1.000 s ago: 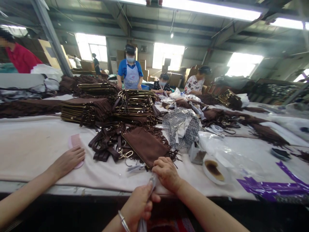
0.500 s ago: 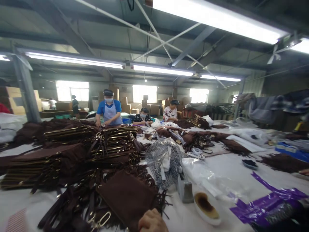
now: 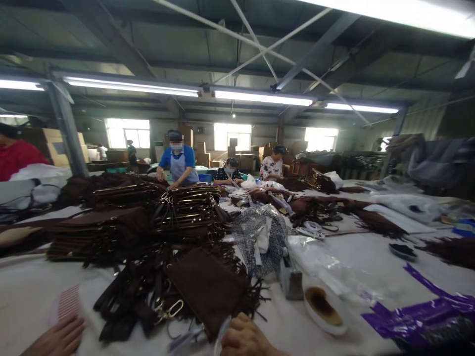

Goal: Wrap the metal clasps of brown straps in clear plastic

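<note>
My left hand [image 3: 61, 336] lies flat at the bottom left, its fingertips at the lower edge of a pink striped cloth [image 3: 69, 302]. At the bottom centre my right hand [image 3: 245, 336] is curled closed, beside a pale, curved translucent thing [image 3: 222, 330]; its palm side is hidden, so what it grips cannot be made out. Just beyond it lies a dark brown fringed bag [image 3: 208, 287], with brown straps [image 3: 126, 301] and a gold clasp [image 3: 175, 308] to its left. A grey tape dispenser [image 3: 291, 279] stands right of the bag.
Stacks of brown bags [image 3: 191, 212] rise behind. Right lie a white dish [image 3: 324, 309] with brown contents, a purple package [image 3: 426, 316] and clear plastic [image 3: 315, 257]. Another person's hand [image 3: 18, 236] reaches in from the left. Several people work across the table.
The view has swung left, so things sit further right. My left hand has come into view, as have another person's hand and a red sleeve. The pale curved thing now shows beside my right hand.
</note>
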`<state>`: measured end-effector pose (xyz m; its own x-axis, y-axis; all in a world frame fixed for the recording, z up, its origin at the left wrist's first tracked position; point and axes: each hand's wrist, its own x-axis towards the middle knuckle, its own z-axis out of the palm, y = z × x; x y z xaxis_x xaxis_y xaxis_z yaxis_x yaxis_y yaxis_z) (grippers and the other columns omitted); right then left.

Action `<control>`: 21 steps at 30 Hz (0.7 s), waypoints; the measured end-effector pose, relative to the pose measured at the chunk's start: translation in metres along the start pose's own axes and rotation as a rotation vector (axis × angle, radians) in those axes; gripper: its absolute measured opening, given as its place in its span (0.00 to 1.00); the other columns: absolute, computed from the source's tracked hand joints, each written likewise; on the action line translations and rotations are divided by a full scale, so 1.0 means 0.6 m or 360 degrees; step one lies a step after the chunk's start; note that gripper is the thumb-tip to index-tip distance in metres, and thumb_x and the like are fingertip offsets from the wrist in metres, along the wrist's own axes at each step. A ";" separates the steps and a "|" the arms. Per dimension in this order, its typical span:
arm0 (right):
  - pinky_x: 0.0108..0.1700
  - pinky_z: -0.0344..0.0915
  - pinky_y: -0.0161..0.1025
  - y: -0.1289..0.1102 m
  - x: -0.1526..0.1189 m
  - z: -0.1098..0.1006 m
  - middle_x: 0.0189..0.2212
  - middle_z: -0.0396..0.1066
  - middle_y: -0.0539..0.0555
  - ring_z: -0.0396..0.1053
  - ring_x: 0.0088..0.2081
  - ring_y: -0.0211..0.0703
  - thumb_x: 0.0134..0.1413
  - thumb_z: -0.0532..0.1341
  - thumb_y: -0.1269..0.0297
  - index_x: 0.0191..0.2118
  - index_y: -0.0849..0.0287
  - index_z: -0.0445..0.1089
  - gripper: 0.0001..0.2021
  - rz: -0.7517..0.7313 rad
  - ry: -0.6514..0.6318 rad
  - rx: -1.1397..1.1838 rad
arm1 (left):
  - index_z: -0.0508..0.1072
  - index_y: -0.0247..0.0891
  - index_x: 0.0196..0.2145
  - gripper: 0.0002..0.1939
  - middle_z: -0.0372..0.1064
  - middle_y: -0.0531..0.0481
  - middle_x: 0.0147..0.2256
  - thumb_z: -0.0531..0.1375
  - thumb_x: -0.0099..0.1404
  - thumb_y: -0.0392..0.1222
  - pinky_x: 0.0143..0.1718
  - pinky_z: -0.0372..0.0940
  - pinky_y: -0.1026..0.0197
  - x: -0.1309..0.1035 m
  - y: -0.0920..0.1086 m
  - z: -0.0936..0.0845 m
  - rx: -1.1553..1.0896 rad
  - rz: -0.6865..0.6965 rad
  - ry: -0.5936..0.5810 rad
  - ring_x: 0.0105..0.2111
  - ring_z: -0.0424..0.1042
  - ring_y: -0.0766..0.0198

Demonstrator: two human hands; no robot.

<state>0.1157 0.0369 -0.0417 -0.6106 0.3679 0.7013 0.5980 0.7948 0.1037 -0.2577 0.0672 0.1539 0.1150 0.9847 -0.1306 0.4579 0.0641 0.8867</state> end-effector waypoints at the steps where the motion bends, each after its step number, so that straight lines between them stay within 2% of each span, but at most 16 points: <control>1: 0.29 0.48 0.40 -0.003 0.008 -0.009 0.19 0.69 0.45 0.61 0.24 0.38 0.52 0.64 0.55 0.20 0.56 0.65 0.16 0.0013 -0.0107 -0.0018 | 0.63 0.49 0.15 0.11 0.67 0.56 0.16 0.63 0.41 0.50 0.22 0.68 0.54 -0.001 -0.003 0.018 0.0009 -0.0002 0.0004 0.30 0.75 0.44; 2: 0.29 0.50 0.40 -0.008 0.018 -0.022 0.20 0.69 0.46 0.62 0.25 0.39 0.50 0.65 0.56 0.20 0.56 0.65 0.15 0.0052 -0.0240 -0.0021 | 0.63 0.49 0.15 0.12 0.67 0.56 0.16 0.63 0.43 0.50 0.23 0.69 0.54 -0.007 -0.007 0.052 0.0019 0.0000 -0.0002 0.31 0.75 0.44; 3: 0.30 0.52 0.40 -0.014 0.029 -0.039 0.21 0.70 0.47 0.63 0.26 0.39 0.49 0.65 0.57 0.21 0.56 0.66 0.13 0.0119 -0.0395 -0.0015 | 0.65 0.49 0.16 0.10 0.68 0.56 0.18 0.63 0.45 0.51 0.25 0.69 0.55 -0.018 -0.013 0.101 0.0024 0.0006 -0.0034 0.31 0.75 0.45; 4: 0.32 0.54 0.40 -0.019 0.041 -0.058 0.25 0.72 0.49 0.66 0.28 0.42 0.47 0.66 0.56 0.24 0.56 0.69 0.10 0.0185 -0.0564 0.0049 | 0.67 0.49 0.18 0.10 0.69 0.55 0.19 0.61 0.49 0.53 0.26 0.69 0.55 -0.033 -0.020 0.161 0.0053 0.0090 -0.0029 0.31 0.74 0.47; 6: 0.37 0.58 0.39 -0.027 0.067 -0.098 0.32 0.75 0.52 0.70 0.35 0.43 0.51 0.63 0.64 0.29 0.56 0.73 0.03 0.0365 -0.0877 0.0261 | 0.69 0.47 0.22 0.12 0.72 0.52 0.23 0.56 0.58 0.54 0.30 0.68 0.56 -0.068 -0.034 0.292 0.0137 0.0257 -0.0042 0.30 0.73 0.51; 7: 0.39 0.59 0.39 -0.028 0.079 -0.114 0.34 0.76 0.52 0.71 0.38 0.44 0.53 0.62 0.65 0.34 0.55 0.74 0.04 0.0443 -0.1015 0.0362 | 0.70 0.45 0.24 0.15 0.73 0.49 0.25 0.53 0.62 0.54 0.31 0.67 0.56 -0.083 -0.041 0.349 0.0188 0.0310 -0.0059 0.29 0.72 0.52; 8: 0.41 0.60 0.38 -0.027 0.089 -0.127 0.35 0.77 0.53 0.72 0.38 0.44 0.54 0.61 0.66 0.38 0.56 0.75 0.07 0.0471 -0.1062 0.0416 | 0.70 0.44 0.26 0.15 0.74 0.47 0.27 0.52 0.64 0.53 0.32 0.66 0.56 -0.096 -0.046 0.395 0.0198 0.0299 -0.0095 0.30 0.72 0.53; 9: 0.42 0.61 0.38 -0.025 0.098 -0.136 0.37 0.77 0.54 0.72 0.40 0.44 0.54 0.61 0.67 0.42 0.57 0.74 0.10 0.0482 -0.1103 0.0467 | 0.70 0.42 0.28 0.15 0.74 0.46 0.29 0.51 0.65 0.52 0.34 0.66 0.56 -0.105 -0.051 0.427 0.0199 0.0276 -0.0111 0.31 0.72 0.54; 11: 0.42 0.62 0.35 -0.020 0.110 -0.142 0.38 0.77 0.53 0.73 0.41 0.44 0.54 0.61 0.68 0.44 0.56 0.74 0.11 0.0456 -0.1187 0.0551 | 0.71 0.39 0.33 0.16 0.75 0.42 0.33 0.48 0.68 0.48 0.37 0.64 0.56 -0.114 -0.058 0.452 0.0203 0.0266 -0.0149 0.34 0.72 0.54; 17: 0.34 0.61 0.33 -0.018 0.127 -0.126 0.34 0.78 0.50 0.73 0.37 0.42 0.47 0.61 0.73 0.42 0.50 0.76 0.16 0.0340 -0.1396 0.0530 | 0.72 0.36 0.38 0.16 0.76 0.37 0.36 0.46 0.68 0.42 0.40 0.64 0.55 -0.107 -0.064 0.422 0.0207 0.0260 -0.0186 0.38 0.75 0.51; 21: 0.29 0.60 0.34 -0.018 0.134 -0.116 0.30 0.78 0.49 0.73 0.33 0.43 0.45 0.65 0.66 0.38 0.49 0.78 0.12 0.0278 -0.1440 0.0375 | 0.74 0.37 0.42 0.14 0.78 0.38 0.38 0.52 0.64 0.43 0.42 0.66 0.57 -0.102 -0.065 0.429 0.0012 0.0253 -0.0186 0.42 0.75 0.50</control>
<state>0.0962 0.0243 0.0627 -0.7518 0.6466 -0.1293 0.6593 0.7335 -0.1649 -0.0555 -0.0370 0.0131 0.2879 0.9568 -0.0401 0.4322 -0.0925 0.8970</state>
